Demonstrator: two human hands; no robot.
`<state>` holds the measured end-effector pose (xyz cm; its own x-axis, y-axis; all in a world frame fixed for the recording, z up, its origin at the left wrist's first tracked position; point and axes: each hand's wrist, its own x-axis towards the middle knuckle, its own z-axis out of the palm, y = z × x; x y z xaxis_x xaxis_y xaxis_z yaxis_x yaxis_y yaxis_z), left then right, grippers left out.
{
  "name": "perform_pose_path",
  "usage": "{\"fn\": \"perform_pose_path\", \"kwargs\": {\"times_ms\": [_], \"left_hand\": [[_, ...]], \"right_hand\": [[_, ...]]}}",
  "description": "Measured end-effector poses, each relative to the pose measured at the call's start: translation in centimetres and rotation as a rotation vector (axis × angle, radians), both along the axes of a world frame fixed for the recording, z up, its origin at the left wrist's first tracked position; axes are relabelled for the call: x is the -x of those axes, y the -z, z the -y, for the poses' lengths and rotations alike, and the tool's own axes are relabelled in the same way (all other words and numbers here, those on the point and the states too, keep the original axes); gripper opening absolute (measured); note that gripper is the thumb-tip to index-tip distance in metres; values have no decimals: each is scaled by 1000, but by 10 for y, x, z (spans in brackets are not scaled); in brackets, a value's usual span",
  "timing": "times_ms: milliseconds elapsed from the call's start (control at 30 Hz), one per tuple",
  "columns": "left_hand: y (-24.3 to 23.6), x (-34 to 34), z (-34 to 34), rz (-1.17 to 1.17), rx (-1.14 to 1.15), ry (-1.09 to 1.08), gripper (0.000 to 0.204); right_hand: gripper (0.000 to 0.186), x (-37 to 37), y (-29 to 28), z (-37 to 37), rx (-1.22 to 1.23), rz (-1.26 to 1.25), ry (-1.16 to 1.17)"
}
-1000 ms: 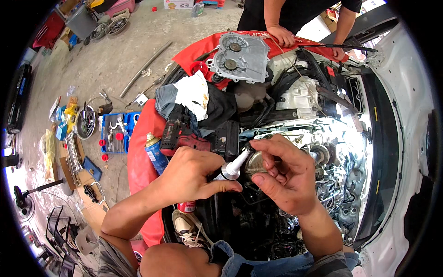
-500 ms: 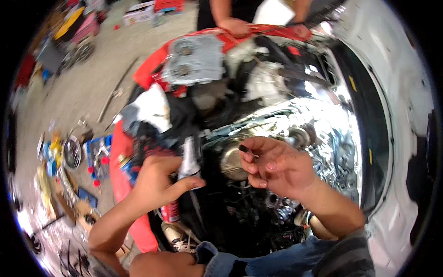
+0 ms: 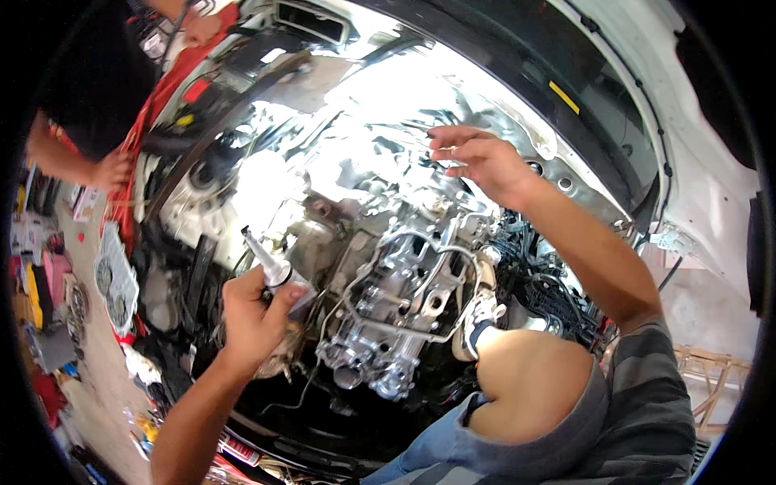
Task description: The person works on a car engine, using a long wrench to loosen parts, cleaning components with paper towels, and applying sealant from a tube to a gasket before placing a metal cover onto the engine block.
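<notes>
In my left hand is a white squeeze tube with a tapered nozzle pointing up and away, a dark tip at its end. My fingers wrap round the tube's body. My right hand hovers over the far side of the engine bay, fingers stretched and slightly apart. A dark spot shows at one fingertip; whether it is a smear or a small object is unclear. Below and between my hands lies the opened engine, its bare metal parts framed by a thin, curving rim.
At the far left, a person rests a hand on the red cover over the car's edge. A grey metal cover lies below it. My knee and shoe are inside the bay. The raised hood is at right.
My view has swung right, bringing the engine to the middle. The tube remains in my left hand, now nozzle-up over the bay. My right hand has reached farther out and its fingers have straightened.
</notes>
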<state>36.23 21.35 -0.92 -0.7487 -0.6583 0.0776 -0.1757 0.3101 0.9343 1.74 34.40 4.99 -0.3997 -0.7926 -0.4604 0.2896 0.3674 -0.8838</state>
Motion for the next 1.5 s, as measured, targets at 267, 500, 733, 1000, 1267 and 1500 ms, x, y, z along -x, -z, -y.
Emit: {"fn": "perform_pose_path", "kwargs": {"times_ms": [267, 500, 733, 1000, 1267, 1500], "left_hand": [[76, 186, 13, 51, 33, -563, 43], [126, 207, 19, 227, 220, -826, 48], [134, 198, 21, 259, 313, -792, 53], [134, 192, 22, 307, 432, -779, 53], [138, 173, 25, 295, 412, -777, 50], [135, 180, 21, 327, 462, -786, 51]], "right_hand": [[37, 116, 169, -19, 21, 73, -61], [41, 127, 222, -24, 15, 311, -119], [45, 116, 258, -7, 95, 196, -175], [39, 97, 289, -12, 152, -235, -184], [33, 92, 282, -5, 110, -119, -132], [38, 90, 287, -8, 130, -182, -210]]}}
